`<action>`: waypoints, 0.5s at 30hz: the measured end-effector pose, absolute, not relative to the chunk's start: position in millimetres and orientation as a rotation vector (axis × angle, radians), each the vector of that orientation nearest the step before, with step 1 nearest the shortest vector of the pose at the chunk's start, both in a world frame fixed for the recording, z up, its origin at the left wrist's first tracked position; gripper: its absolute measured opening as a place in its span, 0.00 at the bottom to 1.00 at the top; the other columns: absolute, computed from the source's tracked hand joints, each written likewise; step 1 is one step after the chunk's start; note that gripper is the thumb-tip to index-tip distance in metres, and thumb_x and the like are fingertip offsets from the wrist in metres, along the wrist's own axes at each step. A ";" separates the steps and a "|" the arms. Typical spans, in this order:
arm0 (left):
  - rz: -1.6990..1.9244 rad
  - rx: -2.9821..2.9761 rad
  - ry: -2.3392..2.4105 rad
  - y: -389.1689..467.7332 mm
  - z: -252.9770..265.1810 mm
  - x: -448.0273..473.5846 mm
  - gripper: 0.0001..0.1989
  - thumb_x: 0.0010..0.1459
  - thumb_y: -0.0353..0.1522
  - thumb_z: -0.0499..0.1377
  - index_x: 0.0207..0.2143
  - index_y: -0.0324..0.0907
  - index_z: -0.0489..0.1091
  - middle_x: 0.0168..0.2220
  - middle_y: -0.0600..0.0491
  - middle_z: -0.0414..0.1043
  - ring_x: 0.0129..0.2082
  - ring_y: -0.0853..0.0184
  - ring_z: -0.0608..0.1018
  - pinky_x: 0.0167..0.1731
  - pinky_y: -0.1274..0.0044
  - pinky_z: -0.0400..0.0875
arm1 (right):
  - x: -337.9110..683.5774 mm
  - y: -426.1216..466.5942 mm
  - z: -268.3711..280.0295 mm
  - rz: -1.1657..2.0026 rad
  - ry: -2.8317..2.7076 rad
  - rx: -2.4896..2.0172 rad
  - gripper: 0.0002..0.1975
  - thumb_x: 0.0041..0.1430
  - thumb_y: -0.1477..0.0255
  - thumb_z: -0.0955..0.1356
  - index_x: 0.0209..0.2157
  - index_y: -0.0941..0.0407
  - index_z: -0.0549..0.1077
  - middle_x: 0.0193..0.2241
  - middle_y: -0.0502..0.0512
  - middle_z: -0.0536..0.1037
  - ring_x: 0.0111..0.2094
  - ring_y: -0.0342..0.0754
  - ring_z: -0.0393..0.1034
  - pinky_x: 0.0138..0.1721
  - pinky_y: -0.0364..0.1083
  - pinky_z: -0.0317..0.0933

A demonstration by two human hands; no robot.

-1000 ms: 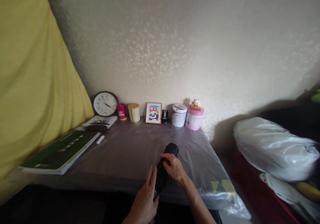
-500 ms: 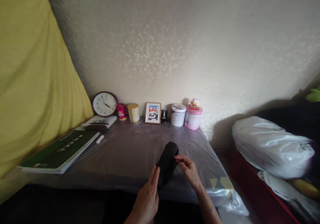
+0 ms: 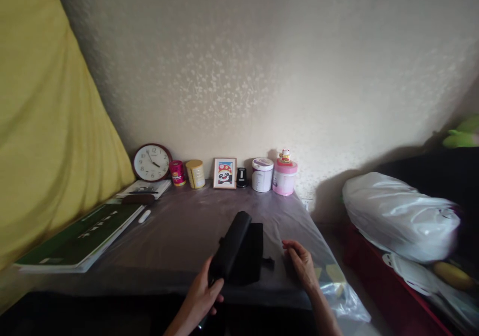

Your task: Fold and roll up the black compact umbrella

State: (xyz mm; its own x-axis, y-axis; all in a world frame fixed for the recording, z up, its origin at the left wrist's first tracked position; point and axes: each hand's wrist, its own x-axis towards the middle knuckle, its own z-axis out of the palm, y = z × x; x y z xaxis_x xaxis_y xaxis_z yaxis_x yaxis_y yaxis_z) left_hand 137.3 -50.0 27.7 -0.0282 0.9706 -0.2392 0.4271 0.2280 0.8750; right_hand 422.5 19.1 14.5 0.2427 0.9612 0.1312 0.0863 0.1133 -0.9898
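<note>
Thumb and fingers of the left hand [image 3: 202, 291] are closed around the near end of a black roll [image 3: 232, 241], the only firm hold I can make out from my remote seat. The right hand [image 3: 301, 266] is off to the right of it, fingers bent; I see nothing in it, but its palm side is hidden from me, so I cannot tell how far it is closed. The roll's long axis runs from the left hand forward and to the right, and a flat black panel [image 3: 252, 256] spreads along its right side, between the hands. From the panel's right edge a small dark strap [image 3: 268, 262] points toward the right hand, which is the nearer one, not touching it. Whether the roll rests on the table [image 3: 179, 251] or is lifted slightly, I cannot judge. The tabletop is covered in creased grey, with a green book [image 3: 80, 236] on the left. Along the patterned wall [image 3: 224, 66] I find a round clock [image 3: 152, 162], a framed panda picture [image 3: 225, 173] and a pink-lidded tub [image 3: 285, 178]. A yellow curtain [image 3: 45, 126] hangs on the left; a white plastic bag [image 3: 400, 216] sits beyond the right edge.
</note>
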 end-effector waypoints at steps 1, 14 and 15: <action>0.858 1.433 1.683 -49.4 25.6 133.0 0.32 0.57 0.36 0.46 0.62 0.45 0.36 0.58 0.40 0.57 0.39 0.60 0.78 0.26 0.72 0.75 | 422.1 18.7 14.1 0.914 -1.124 -1.274 0.19 0.43 0.58 0.67 0.32 0.58 0.75 0.26 0.53 0.75 0.23 0.43 0.64 0.25 0.41 0.59; 0.486 2.133 1.934 -37.3 27.1 118.8 0.42 0.46 0.18 0.44 0.63 0.45 0.33 0.65 0.41 0.38 0.49 0.63 0.72 0.41 0.75 0.69 | 423.9 19.6 -1.1 0.831 -1.252 -1.308 0.18 0.48 0.59 0.63 0.34 0.56 0.75 0.28 0.53 0.76 0.21 0.44 0.64 0.21 0.42 0.58; 0.524 2.089 1.902 -34.5 30.9 116.6 0.42 0.45 0.19 0.45 0.63 0.43 0.35 0.64 0.41 0.44 0.51 0.63 0.71 0.42 0.76 0.68 | 424.2 19.5 -1.0 0.810 -1.262 -1.303 0.17 0.48 0.60 0.63 0.34 0.56 0.75 0.28 0.54 0.76 0.22 0.45 0.65 0.22 0.42 0.59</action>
State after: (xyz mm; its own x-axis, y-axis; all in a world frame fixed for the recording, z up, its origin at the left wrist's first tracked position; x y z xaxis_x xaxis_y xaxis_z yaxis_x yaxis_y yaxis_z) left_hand 116.6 -34.5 30.9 0.0740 0.9936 0.0850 0.8970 -0.1036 0.4298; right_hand 424.2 19.5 -1.0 0.2003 0.9580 0.2052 0.2119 0.1622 -0.9637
